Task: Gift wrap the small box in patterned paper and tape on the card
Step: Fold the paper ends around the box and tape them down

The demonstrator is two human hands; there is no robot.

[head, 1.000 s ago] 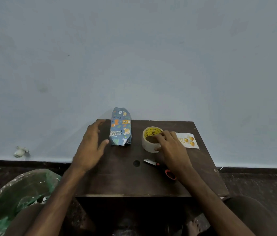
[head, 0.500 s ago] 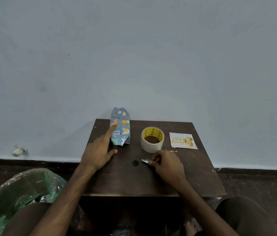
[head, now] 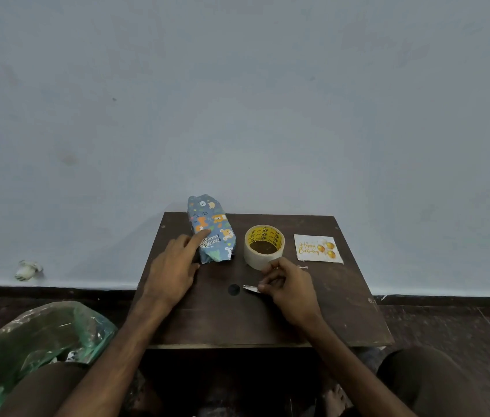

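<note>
The small box (head: 212, 224), wrapped in blue paper with animal prints, lies at the far left of the dark wooden table (head: 343, 311). My left hand (head: 174, 266) rests flat beside it, its straight index finger touching the box's side. A roll of clear tape (head: 252, 258) with a yellow core stands at the table's middle. To its right lies the white "Happy Birthday" card (head: 317, 248) with gold balloons. My right hand (head: 291, 290) sits just in front of the roll, fingers curled over the scissors (head: 251, 288); only the blade tip shows.
A round hole (head: 233, 289) is in the tabletop near the scissors' tip. A green plastic bag (head: 27, 341) stands on the floor at the lower left. A small white crumpled thing (head: 28, 269) lies by the wall. My knees flank the table.
My right hand left the tape roll and came back onto the scissors, covering the red handle. My left hand moved right until its index finger met the wrapped box.
</note>
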